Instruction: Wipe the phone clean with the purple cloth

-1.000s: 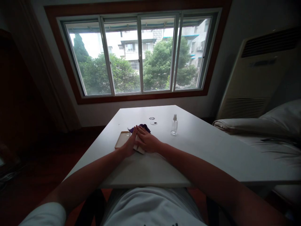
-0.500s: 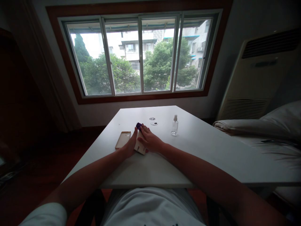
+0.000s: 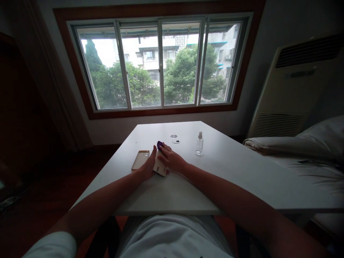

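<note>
A pale gold phone (image 3: 160, 168) is held at a slant above the white table, its lower end toward me. My left hand (image 3: 148, 165) grips it from the left side, thumb pointing up along the edge; fingertips show at the phone's right side. On the phone's upper part, my right hand (image 3: 172, 157) presses a dark purple cloth (image 3: 159, 144) with its fingers. Just left of my left hand lies a gold-rimmed phone case (image 3: 140, 159), its inner side facing up.
On the white table (image 3: 225, 179), a clear spray bottle (image 3: 199, 144) stands upright to the right. Two small flat round pieces, one a disc (image 3: 176, 141), lie beyond my hands. A bed or sofa with pale covers (image 3: 295, 147) is on the right.
My right hand and the cloth have shifted very slightly on the phone. My left hand keeps its hold, and the things on the table stay put.
</note>
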The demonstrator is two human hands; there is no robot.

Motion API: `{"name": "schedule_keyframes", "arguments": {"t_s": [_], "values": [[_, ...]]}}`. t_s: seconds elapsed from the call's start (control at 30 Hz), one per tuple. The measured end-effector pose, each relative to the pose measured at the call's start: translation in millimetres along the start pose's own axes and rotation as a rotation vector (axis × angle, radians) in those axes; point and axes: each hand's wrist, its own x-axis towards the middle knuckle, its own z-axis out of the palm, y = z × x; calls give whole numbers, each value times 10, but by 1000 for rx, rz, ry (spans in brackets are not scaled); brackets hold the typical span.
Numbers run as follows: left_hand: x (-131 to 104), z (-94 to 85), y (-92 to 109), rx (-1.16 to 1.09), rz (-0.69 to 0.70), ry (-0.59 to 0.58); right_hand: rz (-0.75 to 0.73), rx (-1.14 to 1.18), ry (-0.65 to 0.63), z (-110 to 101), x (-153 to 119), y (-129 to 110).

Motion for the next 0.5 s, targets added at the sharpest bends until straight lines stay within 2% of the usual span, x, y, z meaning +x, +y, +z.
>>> {"name": "schedule_keyframes", "arguments": {"t_s": [0.23,0.37,0.5], "values": [[-31,8,12,7,43,-38,18,38,33,-78,-28,-47],[-29,13,16,5,22,-25,32,28,42,-53,-36,-33],[-24,13,13,-27,17,-23,-6,-11,-5,4,-66,-49]]}}
